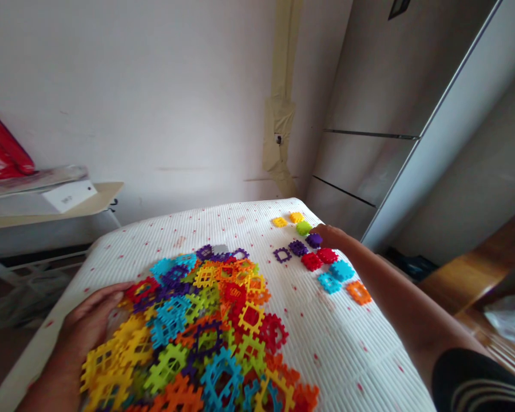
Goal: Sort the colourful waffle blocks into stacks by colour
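Note:
A big heap of plastic interlocking square pieces (pixel 171 320) in yellow, blue, orange, green, red and purple covers the near left of a cloth-covered table (pixel 326 355). My left hand (pixel 90 320) rests against the heap's left side, fingers stretched toward a red piece (pixel 142 290). At the table's far right edge my right hand (pixel 328 234) reaches beside a green piece (pixel 304 228) and a purple stack (pixel 314 240); its fingers are mostly hidden. Small colour groups lie near it: yellow pieces (pixel 296 217), red pieces (pixel 312 261), blue pieces (pixel 329 282) and an orange piece (pixel 359 292).
A pale wall (pixel 175 103) stands behind the table, with a grey cabinet (pixel 369 114) at the right. On the left, a side table (pixel 107 194) holds a white box (pixel 68 196) and a red bag (pixel 4 149).

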